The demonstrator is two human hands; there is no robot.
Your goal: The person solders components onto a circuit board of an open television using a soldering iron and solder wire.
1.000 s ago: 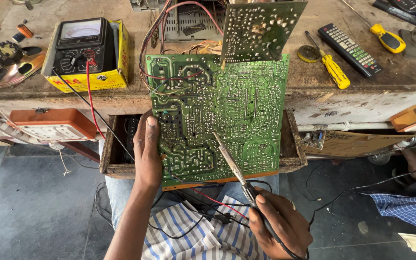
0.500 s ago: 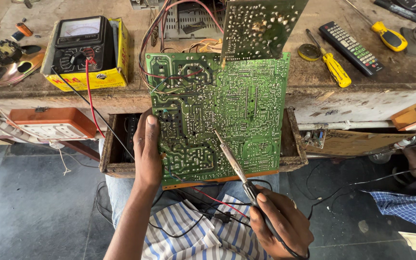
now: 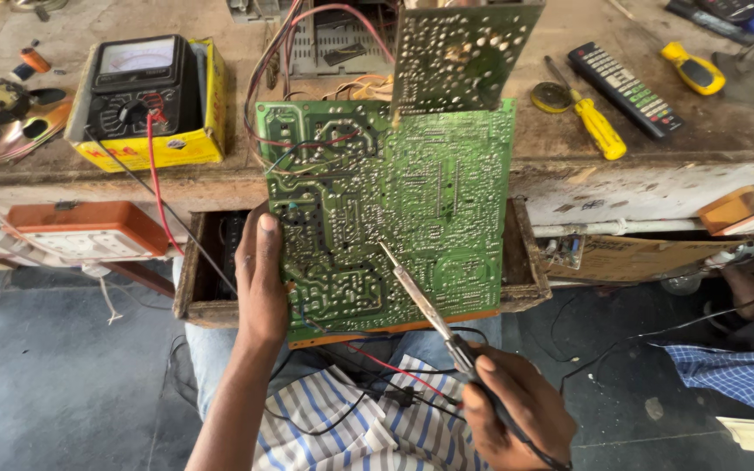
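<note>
While the left hand (image 3: 263,279) clamps the green circuit board (image 3: 394,209) — the right hand (image 3: 517,410) pinches a soldering iron (image 3: 421,301), tip up-left of its grip.

Two green circuit boards: a large circuit board (image 3: 394,209) at the centre and a smaller circuit board (image 3: 464,54) standing at its 12 o'clock. One soldering iron (image 3: 421,301), at 6 o'clock. Two hands: the left hand (image 3: 263,279) at 9 o'clock of the large board, the right hand (image 3: 517,410) at 5 o'clock. One analogue multimeter (image 3: 137,83) on one yellow box (image 3: 159,148), at 10 o'clock on the worktop (image 3: 639,166). Two yellow-handled screwdrivers: a long screwdriver (image 3: 591,122) and a stubby screwdriver (image 3: 693,71), both at 2 o'clock. One black remote control (image 3: 626,90) between them. One orange-topped switch box (image 3: 89,228) at 9 o'clock. One open wooden drawer (image 3: 198,301) under the large board.
</note>
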